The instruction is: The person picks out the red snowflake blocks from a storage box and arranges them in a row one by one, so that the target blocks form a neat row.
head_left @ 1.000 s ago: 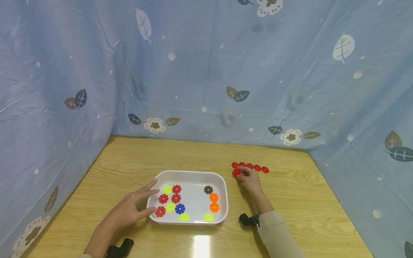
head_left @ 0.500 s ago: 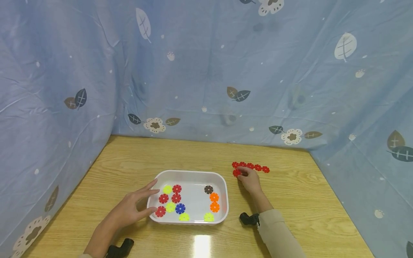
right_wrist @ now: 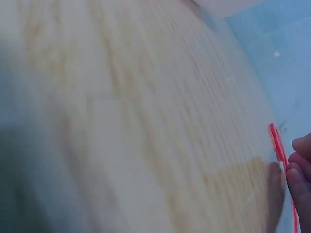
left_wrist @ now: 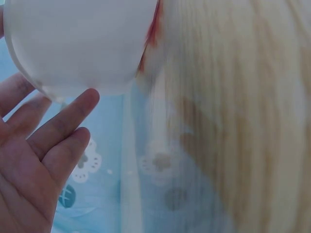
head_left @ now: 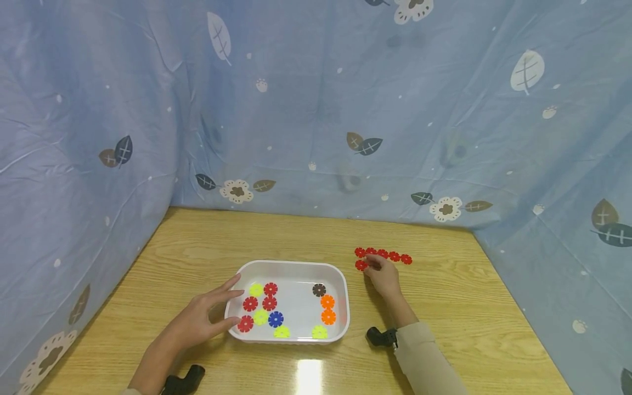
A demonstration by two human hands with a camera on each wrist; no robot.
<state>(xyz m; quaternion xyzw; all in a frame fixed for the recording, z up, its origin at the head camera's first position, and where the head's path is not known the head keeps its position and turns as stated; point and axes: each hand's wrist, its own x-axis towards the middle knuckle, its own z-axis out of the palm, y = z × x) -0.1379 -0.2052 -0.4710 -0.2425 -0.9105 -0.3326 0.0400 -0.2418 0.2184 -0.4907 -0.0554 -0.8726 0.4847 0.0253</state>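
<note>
In the head view, a white plastic tray (head_left: 302,263) holds flower-shaped discs in several colours. My left hand (head_left: 199,318) rests at the tray's left end, thumb and fingers spread along its rim. Seen from the left wrist, the fingers of this hand (left_wrist: 39,141) are fairly straight against the white tray (left_wrist: 77,48). My right hand (head_left: 384,277) is just beside a red flower-shaped disc (head_left: 361,265) lying flat on the table; its fingertips look bunched, with nothing visible between them. Above it runs a row of red discs (head_left: 394,256), partly behind the fingers.
The wooden table (head_left: 237,236) is bordered at the back and sides by a blue patterned cloth (head_left: 296,109). Inside the tray lie red, yellow and blue discs (head_left: 275,319) to the left, and brown, orange and yellow discs (head_left: 328,316) to the right.
The single red disc, earlier between my right fingertips, now lies flat with the fingertips slightly apart from it. The left hand and the tray stay where they were.
</note>
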